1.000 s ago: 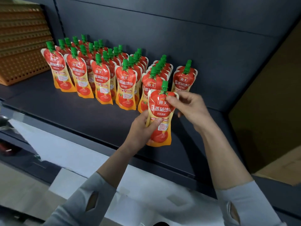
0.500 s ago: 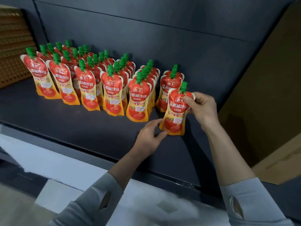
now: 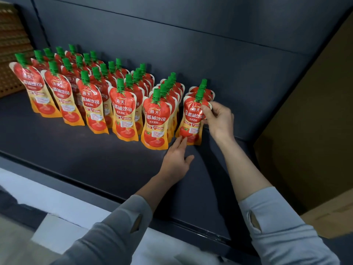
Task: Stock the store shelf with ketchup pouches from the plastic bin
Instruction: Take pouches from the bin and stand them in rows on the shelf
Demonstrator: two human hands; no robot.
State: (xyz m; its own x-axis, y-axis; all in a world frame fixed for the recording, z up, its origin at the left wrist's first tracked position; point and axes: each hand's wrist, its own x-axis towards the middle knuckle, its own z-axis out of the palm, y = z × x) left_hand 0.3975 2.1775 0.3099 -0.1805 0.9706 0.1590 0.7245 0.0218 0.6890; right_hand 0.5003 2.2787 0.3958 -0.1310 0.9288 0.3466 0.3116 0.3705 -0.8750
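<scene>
The rightmost ketchup pouch (image 3: 192,119) stands upright on the dark shelf (image 3: 95,159), just beside the other pouches (image 3: 122,111). The right hand (image 3: 219,119) pinches its upper right edge, while the left hand (image 3: 176,159) touches its base with straight fingers (image 3: 181,143)

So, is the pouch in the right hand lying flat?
No, the pouch stands upright on the shelf, its top pinched by the right hand.

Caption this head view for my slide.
Restocking: right hand pinches a ketchup pouch upright on the shelf; left hand touches its base.
</scene>
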